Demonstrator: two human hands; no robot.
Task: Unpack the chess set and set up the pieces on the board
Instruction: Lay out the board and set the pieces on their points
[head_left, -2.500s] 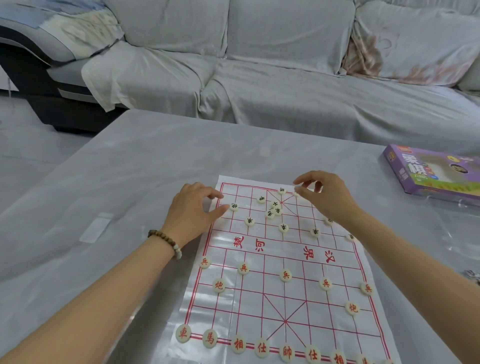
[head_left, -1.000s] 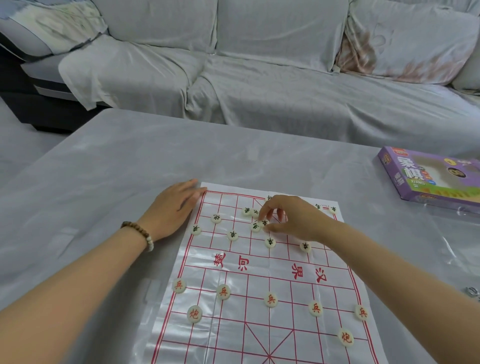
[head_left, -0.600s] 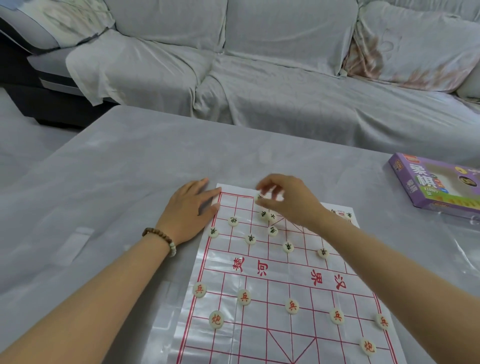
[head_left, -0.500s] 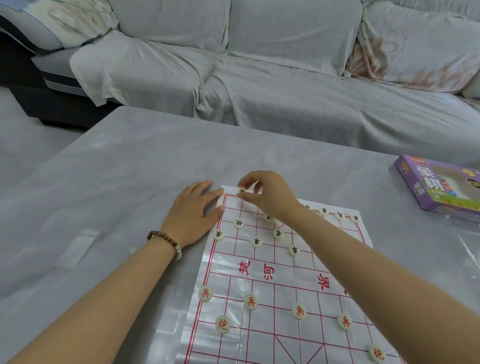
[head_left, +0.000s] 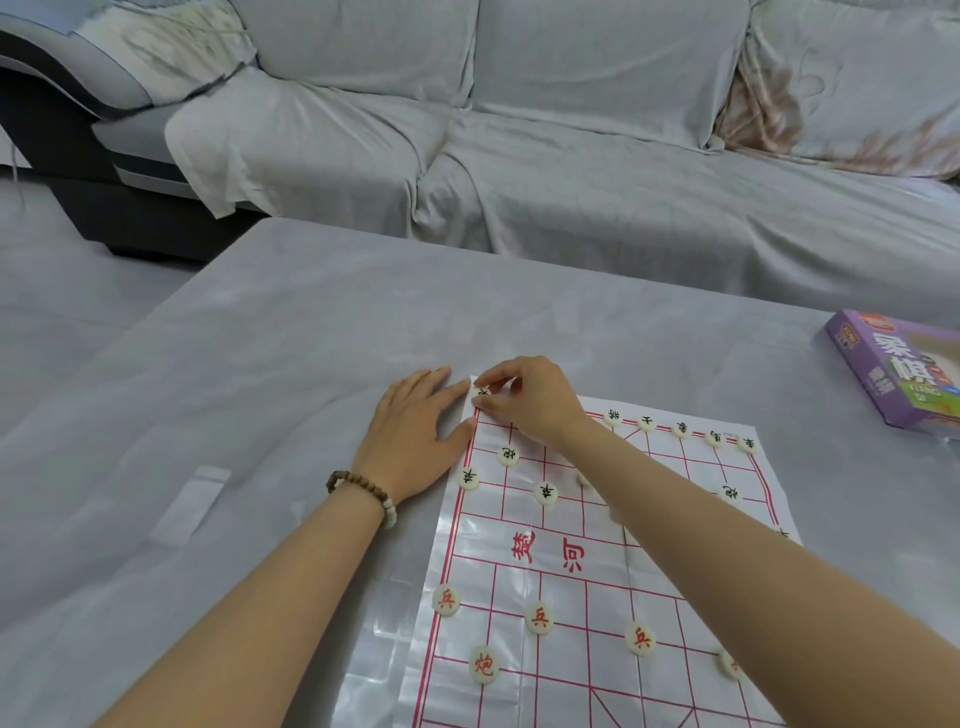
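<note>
- My right hand (head_left: 535, 400) pinches a small cream round chess piece (head_left: 482, 393) at the far left corner of the white red-gridded plastic board (head_left: 582, 603).
- My left hand (head_left: 415, 436) lies flat, fingers straight, on the grey table (head_left: 260, 364) beside that corner.

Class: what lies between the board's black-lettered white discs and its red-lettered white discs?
Head view: the clear plastic board's middle band printed with red characters, with nothing on it where visible; the right forearm crosses it.
</note>
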